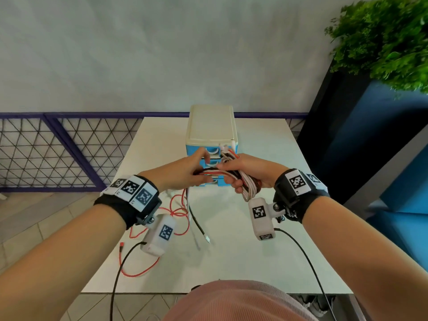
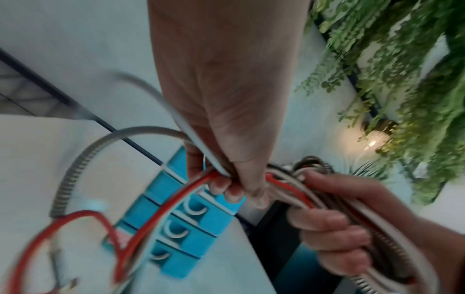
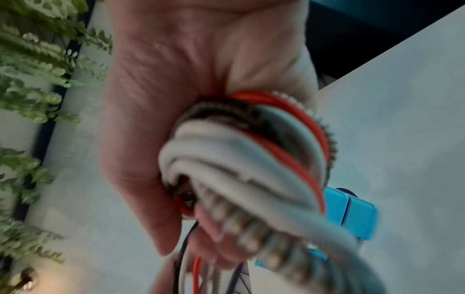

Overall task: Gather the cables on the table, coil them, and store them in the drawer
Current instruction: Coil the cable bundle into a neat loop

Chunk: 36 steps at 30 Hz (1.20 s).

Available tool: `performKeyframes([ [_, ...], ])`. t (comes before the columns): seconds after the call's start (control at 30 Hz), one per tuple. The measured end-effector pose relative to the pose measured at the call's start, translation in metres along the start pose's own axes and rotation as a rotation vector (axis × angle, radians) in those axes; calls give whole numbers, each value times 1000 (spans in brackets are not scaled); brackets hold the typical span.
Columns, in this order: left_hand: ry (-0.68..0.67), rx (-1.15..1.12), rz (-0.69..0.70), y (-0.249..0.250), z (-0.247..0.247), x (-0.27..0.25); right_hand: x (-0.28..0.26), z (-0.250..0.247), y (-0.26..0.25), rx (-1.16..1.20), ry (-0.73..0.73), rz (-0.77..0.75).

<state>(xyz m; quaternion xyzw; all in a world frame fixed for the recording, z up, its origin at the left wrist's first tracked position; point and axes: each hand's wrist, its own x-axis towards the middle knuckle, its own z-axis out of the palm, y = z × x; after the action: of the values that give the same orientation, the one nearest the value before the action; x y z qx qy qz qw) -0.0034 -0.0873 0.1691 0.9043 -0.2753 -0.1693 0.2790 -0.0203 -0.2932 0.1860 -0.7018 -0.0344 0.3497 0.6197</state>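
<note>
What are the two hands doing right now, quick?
Left hand: pinching the cable strands that feed the coil.
Right hand: fist closed round the coiled cable bundle.

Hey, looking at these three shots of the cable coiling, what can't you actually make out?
- Cable count in the coil: right wrist view, motion blur, strands overlap.
- Left hand grip: left wrist view, palm hides most fingers.
- Drawers: head view, both hands cover the fronts; open or shut unclear.
- Red cable plug type: head view, too small.
- Right hand fingertips: head view, tucked behind the coil.
</note>
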Motion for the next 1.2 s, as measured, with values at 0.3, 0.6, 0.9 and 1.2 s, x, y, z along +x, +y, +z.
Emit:
performKeyframes([
  [0.3, 43, 249, -230, -73, 16, -25, -12, -29, -4, 168, 262, -114],
  [0.6, -100, 230, -267, -63, 27, -24, -8, -20, -6, 42, 283, -66],
  [0.9, -96, -148, -107, 2, 29, 8, -3, -2, -8, -162, 188, -45],
  [1.2, -125, -730, -156, 4, 23, 2, -7, -11, -6, -208, 149, -91],
])
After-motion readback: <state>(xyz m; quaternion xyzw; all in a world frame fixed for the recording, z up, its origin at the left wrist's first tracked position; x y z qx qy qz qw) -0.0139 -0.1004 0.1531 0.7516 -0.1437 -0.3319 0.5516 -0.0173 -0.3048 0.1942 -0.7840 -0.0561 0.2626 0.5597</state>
